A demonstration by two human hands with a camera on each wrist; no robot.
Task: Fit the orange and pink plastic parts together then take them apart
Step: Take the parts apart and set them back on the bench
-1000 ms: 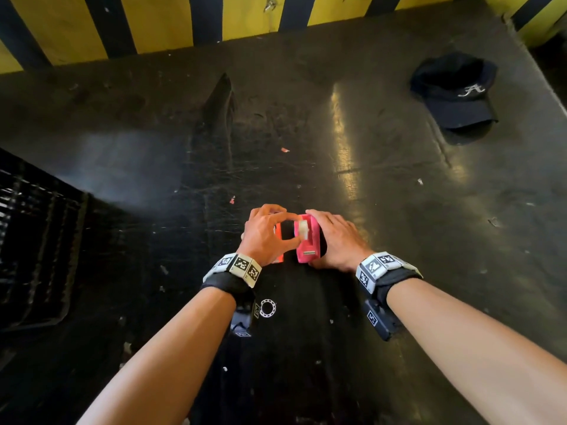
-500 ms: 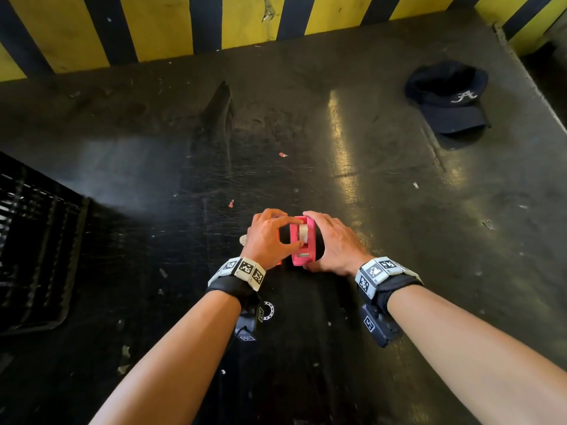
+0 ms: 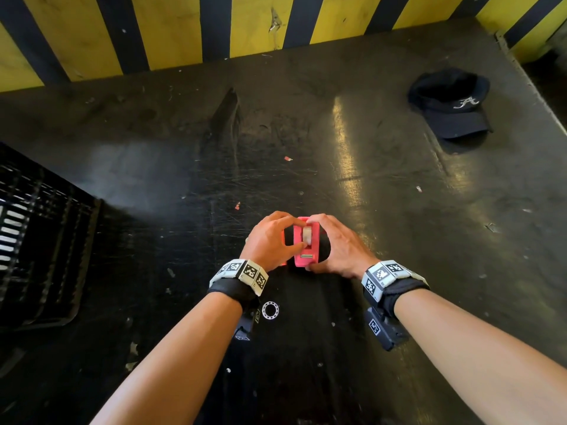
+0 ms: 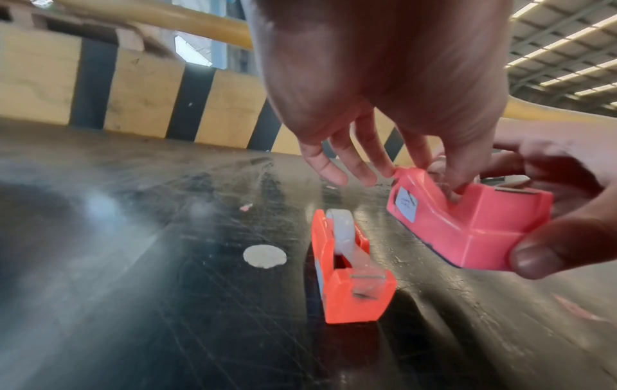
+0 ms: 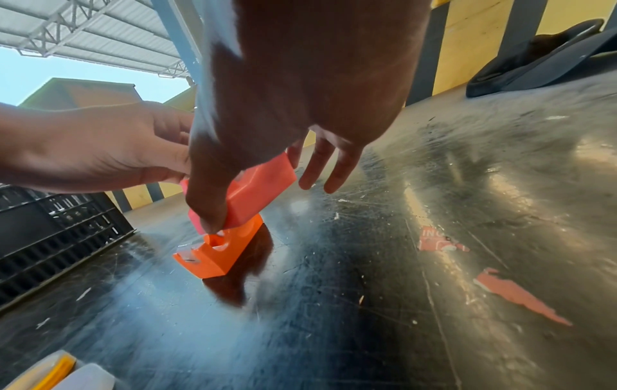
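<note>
The pink part (image 3: pixel 306 244) (image 4: pixel 467 227), a small tape-dispenser shape with a white roll, is held tilted just above the black table. My left hand (image 3: pixel 277 239) pinches its upper end with thumb and forefinger. My right hand (image 3: pixel 334 246) grips its other end, with the thumb (image 5: pixel 207 211) on the near end. The orange part (image 4: pixel 350 277) (image 5: pixel 220 253), the same shape with a clear roll, stands on the table just left of and below the pink one. Neither hand touches it. In the head view my left hand hides nearly all of it.
A black cap (image 3: pixel 451 105) lies far right. A black slatted crate (image 3: pixel 36 240) sits at the left edge. A metal ring (image 3: pixel 270 310) lies by my left wrist. A yellow-and-black striped wall (image 3: pixel 171 29) bounds the far side of the table.
My left forefinger and thumb have closed onto the pink part, which both hands now hold. The orange part has slipped further out of sight under my left hand. The head view shifted slightly.
</note>
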